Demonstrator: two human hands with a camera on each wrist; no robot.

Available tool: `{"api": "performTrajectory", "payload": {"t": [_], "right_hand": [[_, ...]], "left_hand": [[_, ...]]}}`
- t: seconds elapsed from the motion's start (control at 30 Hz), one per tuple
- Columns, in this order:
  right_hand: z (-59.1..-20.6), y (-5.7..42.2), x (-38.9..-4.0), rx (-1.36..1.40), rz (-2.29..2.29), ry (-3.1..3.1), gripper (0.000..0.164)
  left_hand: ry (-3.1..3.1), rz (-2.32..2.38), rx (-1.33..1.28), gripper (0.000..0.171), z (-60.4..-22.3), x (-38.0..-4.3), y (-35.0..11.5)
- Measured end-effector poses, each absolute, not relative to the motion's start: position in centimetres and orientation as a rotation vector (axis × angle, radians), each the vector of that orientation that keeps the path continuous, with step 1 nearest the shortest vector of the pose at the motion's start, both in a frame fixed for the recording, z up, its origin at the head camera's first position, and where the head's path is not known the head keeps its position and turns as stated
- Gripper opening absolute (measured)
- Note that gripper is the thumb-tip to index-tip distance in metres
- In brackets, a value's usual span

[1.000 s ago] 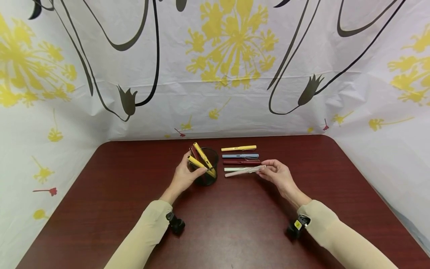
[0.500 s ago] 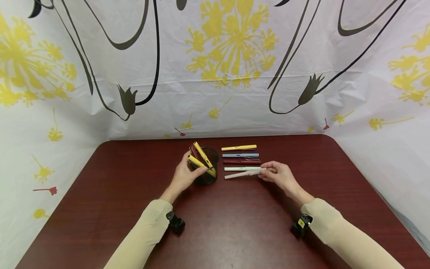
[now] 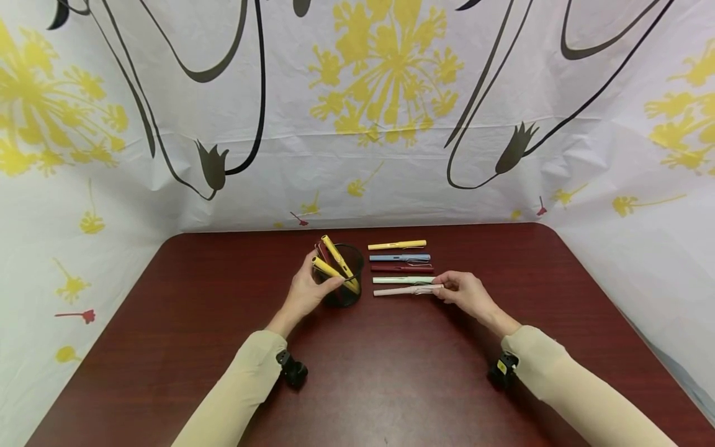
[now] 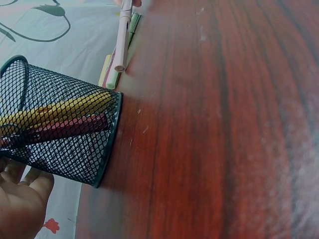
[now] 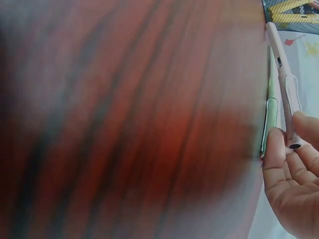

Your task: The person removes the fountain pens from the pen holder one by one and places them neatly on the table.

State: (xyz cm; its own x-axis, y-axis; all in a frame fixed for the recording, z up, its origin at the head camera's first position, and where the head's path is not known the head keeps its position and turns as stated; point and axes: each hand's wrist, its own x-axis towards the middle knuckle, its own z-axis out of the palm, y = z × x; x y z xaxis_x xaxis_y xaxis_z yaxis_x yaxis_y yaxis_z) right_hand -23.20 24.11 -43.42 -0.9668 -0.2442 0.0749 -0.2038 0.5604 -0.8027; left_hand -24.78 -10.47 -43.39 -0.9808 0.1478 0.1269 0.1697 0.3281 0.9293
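Note:
My left hand [image 3: 304, 293] holds the rim and side of a black mesh pen cup [image 3: 345, 298]. Inside the cup lean yellow pens [image 3: 337, 256] and a dark red pen [image 4: 75, 127]. My right hand [image 3: 468, 294] pinches a pale pink pen [image 3: 398, 291] near its cap end, between thumb and fingers. In the right wrist view the pink pen [image 5: 285, 74] appears just above the table. Directly behind it lies a light green pen [image 3: 399, 280], close to my right fingertips. Beyond that, a dark red pen [image 3: 398, 269], a blue pen [image 3: 396, 257] and a yellow pen [image 3: 393, 246] lie roughly parallel.
The dark reddish wooden table [image 3: 357, 385] extends toward me and to both sides. A white sheet with yellow and grey flower prints [image 3: 335, 180] hangs along the table's back edge and sides. Small black cameras [image 3: 293, 370] sit on both wrists.
The right hand has moved slightly toward me with the pink pen. That pen has swung from slanting across the green pen to nearly parallel with it. My left hand and the cup stay put.

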Motion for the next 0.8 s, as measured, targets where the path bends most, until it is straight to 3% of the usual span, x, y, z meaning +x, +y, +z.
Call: {"api": "performTrajectory", "payload": {"t": [0.27, 0.53, 0.8], "right_hand": [[-43.5, 24.1, -23.6, -0.51, -1.119, 2.928, 0.008], [-43.5, 23.8, -23.7, -0.574, -0.998, 2.954, 0.006], [-43.7, 23.6, -23.8, -0.64, -0.904, 2.995, 0.006]], "left_hand": [[-2.535, -1.766, -0.332, 0.083, -43.4, -24.8, -10.6], [-2.542, -1.797, -0.312, 0.081, -43.1, -24.7, -10.5], [-2.562, -1.764, -0.327, 0.076, -39.9, -22.5, -9.9]]}}
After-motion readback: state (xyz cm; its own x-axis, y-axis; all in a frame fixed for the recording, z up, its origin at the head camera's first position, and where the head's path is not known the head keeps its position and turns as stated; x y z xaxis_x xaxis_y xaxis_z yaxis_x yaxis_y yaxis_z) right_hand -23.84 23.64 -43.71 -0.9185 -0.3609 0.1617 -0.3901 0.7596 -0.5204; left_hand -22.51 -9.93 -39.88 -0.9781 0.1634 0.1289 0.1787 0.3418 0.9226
